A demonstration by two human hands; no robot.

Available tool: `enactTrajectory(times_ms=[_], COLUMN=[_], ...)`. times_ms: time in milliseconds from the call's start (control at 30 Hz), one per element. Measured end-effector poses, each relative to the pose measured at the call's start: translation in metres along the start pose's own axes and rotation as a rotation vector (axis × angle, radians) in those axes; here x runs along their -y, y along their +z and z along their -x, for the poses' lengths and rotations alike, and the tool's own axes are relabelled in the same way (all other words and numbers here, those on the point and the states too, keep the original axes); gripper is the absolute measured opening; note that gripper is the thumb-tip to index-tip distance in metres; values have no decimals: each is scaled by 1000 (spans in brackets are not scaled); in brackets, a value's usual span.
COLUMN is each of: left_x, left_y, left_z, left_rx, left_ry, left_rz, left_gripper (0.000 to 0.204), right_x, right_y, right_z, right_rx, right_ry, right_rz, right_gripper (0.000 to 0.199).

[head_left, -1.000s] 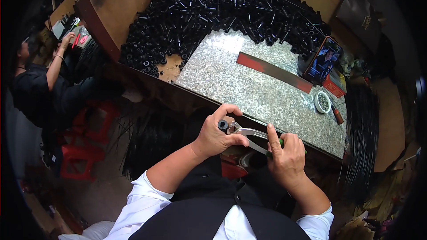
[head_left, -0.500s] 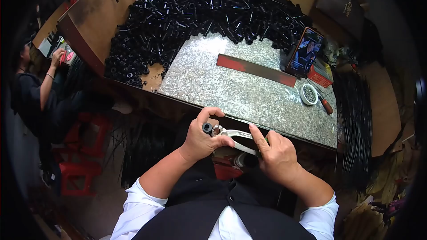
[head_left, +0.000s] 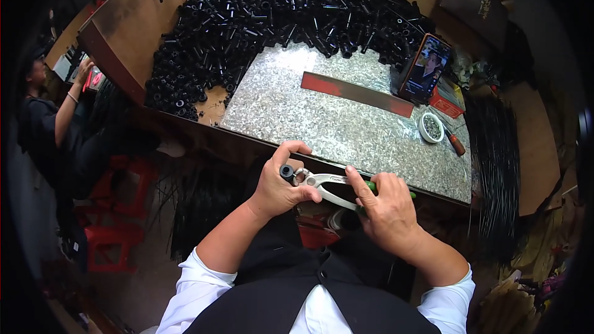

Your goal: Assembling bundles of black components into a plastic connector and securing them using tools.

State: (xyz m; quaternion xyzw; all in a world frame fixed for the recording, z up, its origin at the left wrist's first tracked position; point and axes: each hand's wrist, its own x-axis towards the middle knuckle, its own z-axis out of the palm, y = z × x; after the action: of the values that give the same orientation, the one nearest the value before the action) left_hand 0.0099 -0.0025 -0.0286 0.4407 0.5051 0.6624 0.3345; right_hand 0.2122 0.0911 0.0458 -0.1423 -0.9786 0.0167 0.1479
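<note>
In my left hand (head_left: 276, 179) is a short black tube (head_left: 287, 172), its round hollow end facing up between fingers and thumb. My right hand (head_left: 392, 212) is closed round the green-gripped handles of metal end-cutting pliers (head_left: 337, 198), with the index finger stretched along one handle. The pliers' rounded jaws sit against the side of the tube, close to my left thumb. What lies between the jaws is too small to make out. Both hands are just off the near edge of the speckled worktop (head_left: 278, 111).
A large heap of black tubular parts (head_left: 291, 12) covers the back. On the worktop lie a red-brown metal bar (head_left: 356, 94), a white bowl of small metal pieces (head_left: 430, 128), a screwdriver (head_left: 456, 144) and a propped phone (head_left: 424, 68). Black strands (head_left: 495, 173) hang right; another person (head_left: 46, 117) sits left.
The pliers' handles have spread apart, and more of the green grips shows. My left hand and the tube have shifted slightly left and up. The phone's picture differs.
</note>
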Motion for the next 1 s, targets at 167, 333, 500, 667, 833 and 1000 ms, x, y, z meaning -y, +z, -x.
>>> enactTrajectory(times_ms=[167,333,500,667,833,1000], left_x=[-4,-4,-9,-13,-5,-10], left_y=[-8,-3,0,-1,3,-13], left_z=[-2,1,2,3,2,-7], left_rx=[72,140,135,168,207,-68], left_ry=[13,53,43,0,40,284], left_rz=[-88,-86,-164,-158,-26,-5], left_gripper=[74,73,61,52,53,60], right_x=[-2,2,4,7,2,-34], right_y=[-8,-9,-7,-6,-13,-8], right_z=[11,15,14,12,14,14], right_rx=[25,48,47,132,219,207], right_ry=[-32,-27,-42,9,73,234], right_rz=[95,56,76,-89,-235,-280], right_gripper=[67,65,65,69,72,64])
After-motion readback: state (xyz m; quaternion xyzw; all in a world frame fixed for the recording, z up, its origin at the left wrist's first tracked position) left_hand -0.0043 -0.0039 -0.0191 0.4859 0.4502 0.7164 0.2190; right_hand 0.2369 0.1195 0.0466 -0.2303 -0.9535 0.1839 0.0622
